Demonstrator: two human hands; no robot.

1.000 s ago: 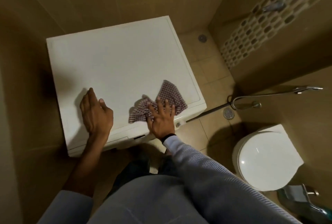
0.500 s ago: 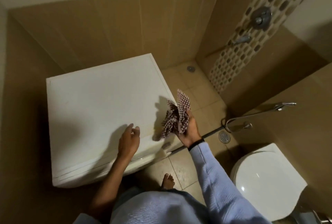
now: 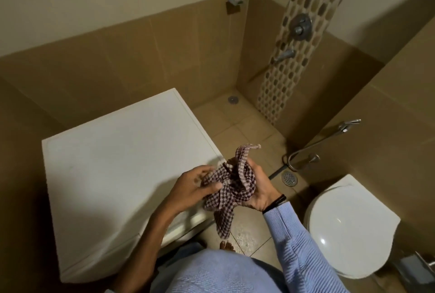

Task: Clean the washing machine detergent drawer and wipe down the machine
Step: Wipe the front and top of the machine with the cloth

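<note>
Washing machine [image 3: 122, 175] stands against the tiled wall at the left, a white box seen from above. The cloth [image 3: 226, 186], checked in dark and pale squares, is not on it. It is held in the air just off the right front corner of the machine, over the floor [image 3: 249, 128]. The left hand [image 3: 195, 184] pinches the bunched cloth between thumb and fingers from the left side. The right hand [image 3: 261, 189] lies palm up under it, with the fingers curled round the bundle. One long end hangs free below the hands, and one short end sticks up.

I think the step in hand is to gather the cloth into a good shape for wiping the machine. To do it well, it is better to fold the cloth into a flat pad than to crumple it, with a clean side outward. The hanging end should be tucked inside, so that it does not drag on the floor. A flat pad also presses evenly on the front and the sides.

As for containers, only the top edge of the machine's front shows, so I cannot make out the drawer or what is in it. The toilet [image 3: 348, 229] at the right has its lid down, so its inside is hidden. A round drain [image 3: 290, 178] sits in the floor between machine and toilet.
</note>
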